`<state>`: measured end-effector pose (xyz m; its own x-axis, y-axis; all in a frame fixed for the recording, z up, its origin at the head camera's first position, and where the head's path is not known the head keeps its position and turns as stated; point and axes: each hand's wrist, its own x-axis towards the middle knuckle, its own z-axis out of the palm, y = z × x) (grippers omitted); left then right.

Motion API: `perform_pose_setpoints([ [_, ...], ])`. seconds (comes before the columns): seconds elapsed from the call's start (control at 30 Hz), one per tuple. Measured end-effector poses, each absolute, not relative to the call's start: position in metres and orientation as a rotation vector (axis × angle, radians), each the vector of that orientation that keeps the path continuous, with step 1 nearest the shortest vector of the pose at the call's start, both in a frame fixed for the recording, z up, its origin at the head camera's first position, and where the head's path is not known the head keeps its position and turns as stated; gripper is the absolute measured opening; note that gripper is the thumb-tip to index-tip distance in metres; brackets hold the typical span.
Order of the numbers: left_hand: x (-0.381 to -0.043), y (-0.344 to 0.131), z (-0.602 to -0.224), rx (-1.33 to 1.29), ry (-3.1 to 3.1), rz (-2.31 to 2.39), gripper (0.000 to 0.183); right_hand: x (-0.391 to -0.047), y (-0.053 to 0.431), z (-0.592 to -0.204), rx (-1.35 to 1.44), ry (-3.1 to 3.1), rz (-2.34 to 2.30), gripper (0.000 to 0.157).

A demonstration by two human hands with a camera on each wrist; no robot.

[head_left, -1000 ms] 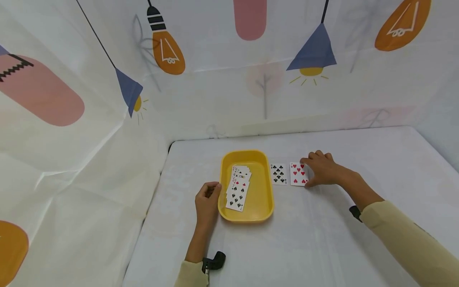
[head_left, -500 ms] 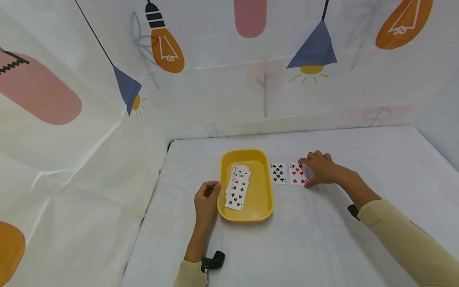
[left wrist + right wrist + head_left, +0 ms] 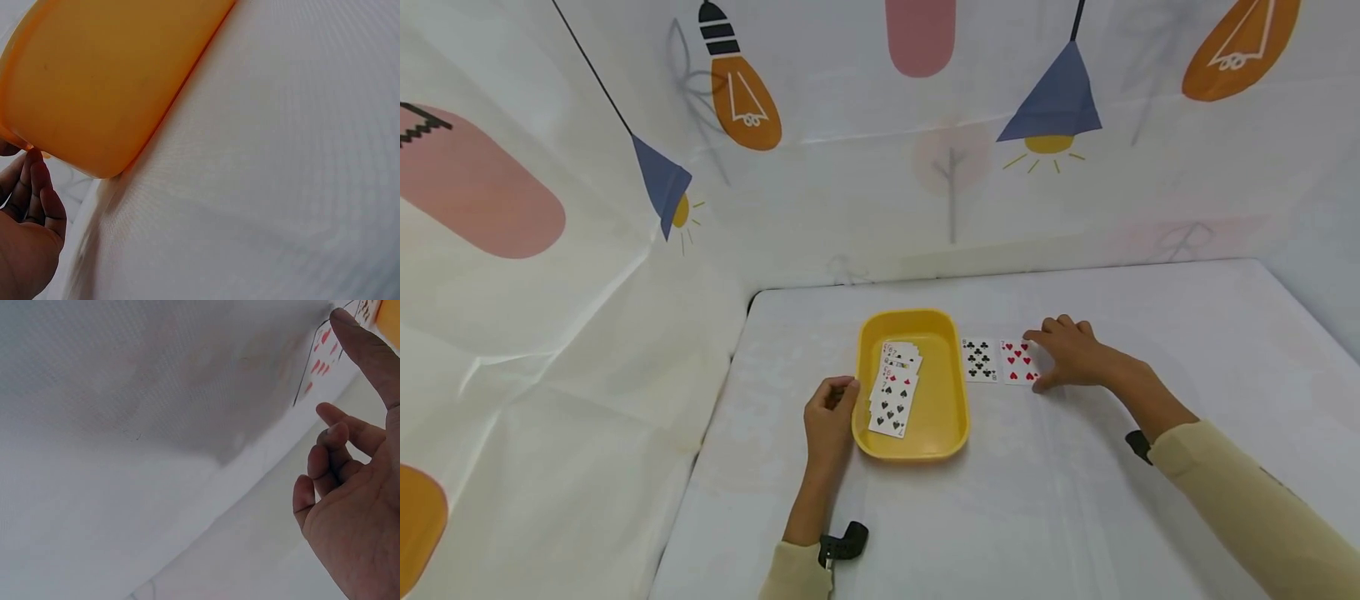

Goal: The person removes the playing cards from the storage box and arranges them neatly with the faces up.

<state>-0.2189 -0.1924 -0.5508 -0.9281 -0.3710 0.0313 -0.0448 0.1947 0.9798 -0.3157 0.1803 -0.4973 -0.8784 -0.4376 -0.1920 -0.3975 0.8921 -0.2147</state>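
My left hand (image 3: 829, 425) pinches the left rim of a yellow tray (image 3: 955, 446) between thumb and curled fingers. The left wrist view shows fingertips right at the edge of the tray (image 3: 112, 81). Overlapping playing cards (image 3: 893, 404) lie face up in the tray's left half, a seven of spades on top. My right hand (image 3: 1075, 350) spans the right side of a seven of hearts (image 3: 1018, 362), thumb at the near corner and index finger at the far one. In the right wrist view the thumb (image 3: 359, 340) meets the card (image 3: 320, 359); the other fingers are bent.
An eight of clubs (image 3: 979, 361) lies face up between the tray and the seven of hearts, close by the tray's right wall. White cloth covers the table (image 3: 985, 533). Behind and to the left rise printed sheets (image 3: 842, 208) as walls.
The seven of hearts has slid slightly left toward the eight of clubs, with my right hand moving along. My left hand keeps its hold on the tray. The head view has shifted slightly.
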Motion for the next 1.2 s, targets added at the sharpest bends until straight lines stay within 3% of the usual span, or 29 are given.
perform_pose_setpoints([
  [0.37,-0.221,-0.191,-0.549,0.402,-2.206,-1.796,0.02,-0.304,0.165,-0.484,-0.654,2.912,-0.32,0.081],
  [0.77,-0.22,-0.191,-0.549,0.398,-2.191,-1.802,0.019,-0.282,0.127,-0.46,-0.879,2.92,-0.507,0.07],
  [1.2,-0.221,-0.19,-0.551,0.419,-2.178,-1.811,0.019,-0.266,0.084,-0.466,-1.0,2.892,-0.483,0.074],
])
